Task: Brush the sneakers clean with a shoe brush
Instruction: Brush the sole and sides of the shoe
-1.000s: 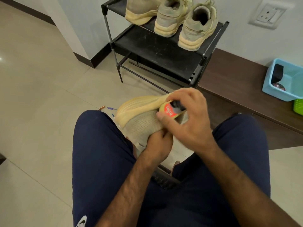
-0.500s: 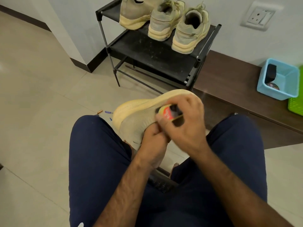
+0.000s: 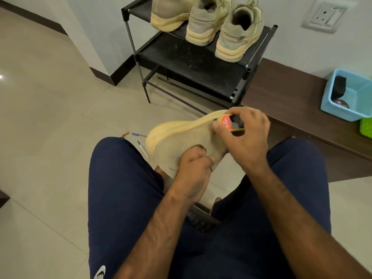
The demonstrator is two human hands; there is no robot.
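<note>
A beige knit sneaker (image 3: pixel 181 139) with a pale yellow sole lies on its side between my knees, sole facing away from me. My left hand (image 3: pixel 193 170) grips it at the opening, fingers tucked inside. My right hand (image 3: pixel 247 135) holds a small shoe brush (image 3: pixel 231 123) with a red label, pressed against the sneaker's upper near the heel end of the sole. The bristles are hidden under my fingers.
A black shoe rack (image 3: pixel 193 61) ahead carries three more beige sneakers (image 3: pixel 237 31). A dark wooden bench (image 3: pixel 298 97) at the right bears a blue basket (image 3: pixel 352 97) and a green one (image 3: pixel 366 127). Two pens (image 3: pixel 141 141) lie on the tiled floor.
My right hand has slid the brush along the sneaker's side toward the heel end. The sneaker has tilted so more of its knit upper shows. My left hand keeps its hold.
</note>
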